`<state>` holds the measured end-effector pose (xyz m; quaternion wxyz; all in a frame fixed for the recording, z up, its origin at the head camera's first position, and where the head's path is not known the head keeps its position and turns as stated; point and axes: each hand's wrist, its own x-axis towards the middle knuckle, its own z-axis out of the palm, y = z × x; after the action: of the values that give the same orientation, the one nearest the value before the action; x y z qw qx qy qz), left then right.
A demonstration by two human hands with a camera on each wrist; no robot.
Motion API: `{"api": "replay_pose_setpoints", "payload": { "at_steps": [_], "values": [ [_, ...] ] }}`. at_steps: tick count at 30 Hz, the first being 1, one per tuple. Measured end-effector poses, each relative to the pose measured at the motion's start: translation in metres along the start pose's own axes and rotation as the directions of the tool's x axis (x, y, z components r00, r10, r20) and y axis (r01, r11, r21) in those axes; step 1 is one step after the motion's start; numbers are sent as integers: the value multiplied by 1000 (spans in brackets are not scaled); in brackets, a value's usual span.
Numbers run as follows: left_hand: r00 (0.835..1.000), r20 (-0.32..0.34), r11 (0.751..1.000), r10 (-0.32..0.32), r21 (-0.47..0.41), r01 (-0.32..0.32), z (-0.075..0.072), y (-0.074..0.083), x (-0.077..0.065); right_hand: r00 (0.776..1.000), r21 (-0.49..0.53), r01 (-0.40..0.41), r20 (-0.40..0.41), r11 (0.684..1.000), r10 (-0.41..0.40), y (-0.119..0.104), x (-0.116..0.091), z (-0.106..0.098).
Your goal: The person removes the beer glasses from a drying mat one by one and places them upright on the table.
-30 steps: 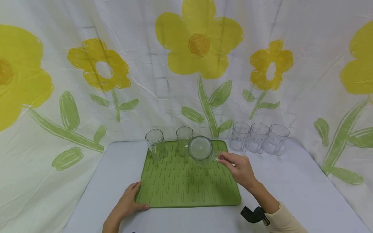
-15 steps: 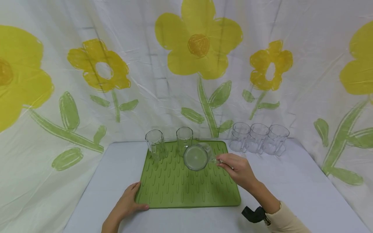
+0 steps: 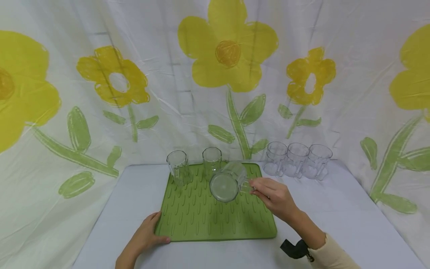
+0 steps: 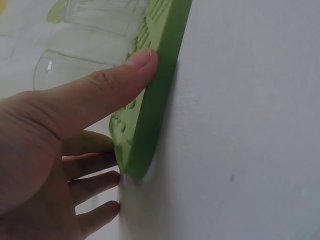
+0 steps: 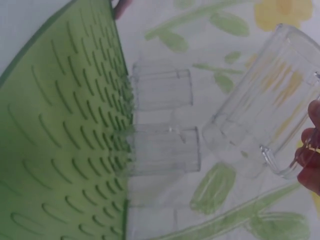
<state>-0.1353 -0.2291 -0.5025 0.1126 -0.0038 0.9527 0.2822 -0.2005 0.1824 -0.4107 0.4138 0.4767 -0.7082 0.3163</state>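
My right hand (image 3: 273, 196) pinches the handle of a clear glass mug (image 3: 224, 186) above the mat. The mug is tilted, its round base facing the head camera; in the right wrist view this glass mug (image 5: 265, 100) hangs apart from the mat. At the near left corner of the green ridged mat (image 3: 215, 224) lies my left hand (image 3: 144, 233). Its thumb rests on the mat's front edge and its loosely extended fingers touch the left side, as the left wrist view shows. Two more glass mugs, a left one (image 3: 178, 168) and a right one (image 3: 211, 162), stand on the mat's back part.
Three glass mugs (image 3: 298, 160) stand close together on the white tabletop (image 3: 322, 205), right of the mat's back corner. Behind the table hangs a white cloth (image 3: 181, 119) printed with yellow flowers.
My right hand has tipped the held mug further, and its base has come nearer and a little left. The left hand stays at the mat's corner. The standing mugs have not moved.
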Motion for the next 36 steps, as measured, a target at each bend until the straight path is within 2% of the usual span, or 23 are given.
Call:
{"api": "replay_pose_setpoints", "payload": {
  "at_steps": [9, 12, 15, 18, 22, 25, 28, 31, 36],
  "values": [
    [1000, 0, 999, 5, 47, -5, -2, 2, -2, 997, -43, 56, -51, 998, -58, 1, 0, -1],
    [999, -33, 998, 11, 57, -9, -2, 4, 0, 997, -57, 59, -53, 997, -62, 1, -1, -1],
    [995, -94, 999, 27, 36, -24, -1, 7, 3, 997, -65, 57, -55, 996, -61, 0, -1, 0],
    [989, -143, 999, 31, -11, -33, -2, 13, 8, 997, -65, 58, -53, 996, -61, -1, -1, 0],
    [988, -153, 987, 22, -153, -46, -5, 26, 13, 996, -51, 77, -41, 996, -79, -2, 0, 1],
    [986, -158, 969, 56, -230, -92, -9, 39, 17, 995, -56, 87, -40, 995, -90, -3, 0, 1],
    [979, -176, 961, 104, -236, -144, -15, 55, 20, 994, -74, 91, -46, 993, -94, -4, 1, 2],
    [975, -179, 943, 134, -279, -180, -19, 68, 23, 993, -90, 99, -53, 991, -104, -4, 2, 2],
    [975, -154, 891, 161, -402, -211, -24, 84, 27, 989, -115, 125, -63, 985, -133, -4, 0, 4]
  ]
}}
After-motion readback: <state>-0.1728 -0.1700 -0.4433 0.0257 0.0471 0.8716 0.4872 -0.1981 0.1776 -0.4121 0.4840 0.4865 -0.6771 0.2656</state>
